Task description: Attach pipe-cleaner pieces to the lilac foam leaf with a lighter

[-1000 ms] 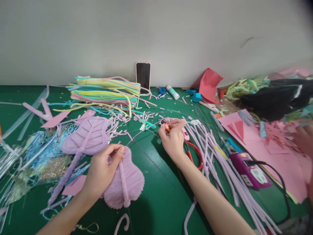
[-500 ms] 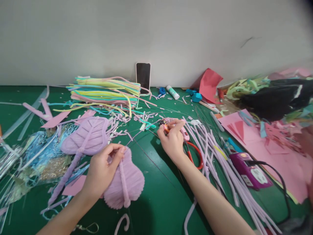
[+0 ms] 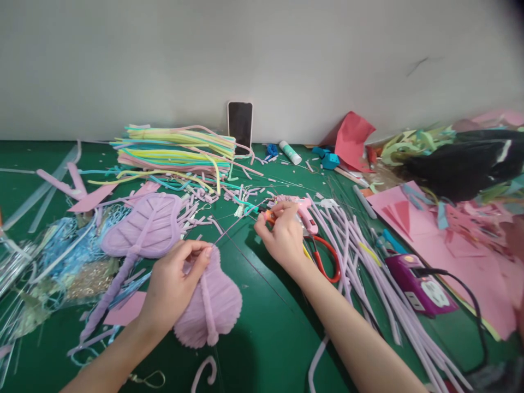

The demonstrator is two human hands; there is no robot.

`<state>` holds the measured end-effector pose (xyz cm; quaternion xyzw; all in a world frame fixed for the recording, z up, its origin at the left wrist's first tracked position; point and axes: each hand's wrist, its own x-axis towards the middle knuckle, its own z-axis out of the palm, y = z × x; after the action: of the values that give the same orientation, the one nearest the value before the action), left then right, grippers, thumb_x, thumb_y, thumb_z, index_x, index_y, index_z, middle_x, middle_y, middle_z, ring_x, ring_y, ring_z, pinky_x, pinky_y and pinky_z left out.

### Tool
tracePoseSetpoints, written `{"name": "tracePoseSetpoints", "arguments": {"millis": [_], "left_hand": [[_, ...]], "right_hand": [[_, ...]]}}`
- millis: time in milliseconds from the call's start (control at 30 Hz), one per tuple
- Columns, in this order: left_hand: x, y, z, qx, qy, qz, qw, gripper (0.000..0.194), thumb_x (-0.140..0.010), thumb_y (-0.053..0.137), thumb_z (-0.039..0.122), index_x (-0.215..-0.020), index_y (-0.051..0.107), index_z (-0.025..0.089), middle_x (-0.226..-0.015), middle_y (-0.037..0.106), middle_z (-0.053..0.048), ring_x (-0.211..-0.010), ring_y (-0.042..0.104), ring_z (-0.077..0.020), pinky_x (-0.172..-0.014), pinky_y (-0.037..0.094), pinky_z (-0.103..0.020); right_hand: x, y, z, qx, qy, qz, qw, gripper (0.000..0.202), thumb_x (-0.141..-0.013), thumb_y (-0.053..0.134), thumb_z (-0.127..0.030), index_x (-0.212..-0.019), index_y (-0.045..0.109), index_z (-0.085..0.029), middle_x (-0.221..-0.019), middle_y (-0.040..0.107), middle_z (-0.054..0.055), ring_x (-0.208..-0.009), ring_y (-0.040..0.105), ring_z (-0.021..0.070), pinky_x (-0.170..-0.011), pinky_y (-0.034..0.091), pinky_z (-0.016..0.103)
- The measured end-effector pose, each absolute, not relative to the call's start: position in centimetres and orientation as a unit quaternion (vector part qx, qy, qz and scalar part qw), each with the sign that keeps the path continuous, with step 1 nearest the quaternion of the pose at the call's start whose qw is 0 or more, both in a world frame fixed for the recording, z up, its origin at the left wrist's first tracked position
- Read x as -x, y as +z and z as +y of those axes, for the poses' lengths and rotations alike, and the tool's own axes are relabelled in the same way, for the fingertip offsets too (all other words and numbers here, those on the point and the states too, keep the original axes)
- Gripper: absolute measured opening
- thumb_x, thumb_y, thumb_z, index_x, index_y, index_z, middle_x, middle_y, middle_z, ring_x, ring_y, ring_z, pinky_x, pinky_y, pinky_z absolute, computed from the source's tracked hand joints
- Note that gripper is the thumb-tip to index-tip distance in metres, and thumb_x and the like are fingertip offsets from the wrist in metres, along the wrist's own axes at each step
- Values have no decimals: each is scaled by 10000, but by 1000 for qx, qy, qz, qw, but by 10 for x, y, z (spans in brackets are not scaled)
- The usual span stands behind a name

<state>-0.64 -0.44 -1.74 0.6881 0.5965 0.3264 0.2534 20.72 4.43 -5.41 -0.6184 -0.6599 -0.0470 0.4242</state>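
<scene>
My left hand [image 3: 176, 281] pinches the top of a ruffled lilac fan-shaped piece [image 3: 219, 305] made of fuzzy stems, near the front middle. From that top a thin lilac thread [image 3: 233, 222] runs up and right toward my right hand. My right hand [image 3: 282, 232] is closed round a small orange lighter-like item [image 3: 269, 216], whose dark end is by the thread. Beside that hand lie a pink glue gun [image 3: 306, 215] and red-handled scissors [image 3: 329, 261]. A finished-looking lilac leaf fan [image 3: 143, 226] rests to the left.
Coloured fuzzy stems [image 3: 176, 155] lie at the back near a propped phone [image 3: 240, 126]. Lilac stems [image 3: 368, 278] and a purple power strip [image 3: 420, 284] with a black cord lie right, beside pink paper [image 3: 487, 278]. Blue tassels [image 3: 69, 240] lie left.
My right hand has shifted slightly left with the orange item, uncovering more of the pink glue gun. The thin thread now shows more clearly. My left hand and the ruffled piece have barely moved.
</scene>
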Motion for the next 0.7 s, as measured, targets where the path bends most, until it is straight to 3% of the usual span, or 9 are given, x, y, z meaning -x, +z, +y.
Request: {"name": "tracePoseSetpoints", "arguments": {"millis": [267,700], "left_hand": [[7,-22,-5,-732,334,561,195,176,-894,514,357,-874,630,226,-793,677,22,-695,628,-137,-658,488,-231],[8,-22,-3,-769,351,523,110,110,-911,508,260,-876,601,210,-784,659,26,-722,627,-131,-662,487,-236]], "right_hand": [[-200,-53,41,629,-32,-667,399,242,-854,462,-394,-928,310,-220,-723,569,-10,-476,535,119,-414,263,216],[-197,-41,35,628,92,-644,427,271,-797,464,-372,-863,230,-251,-740,535,-28,-479,524,118,-452,348,243]]}}
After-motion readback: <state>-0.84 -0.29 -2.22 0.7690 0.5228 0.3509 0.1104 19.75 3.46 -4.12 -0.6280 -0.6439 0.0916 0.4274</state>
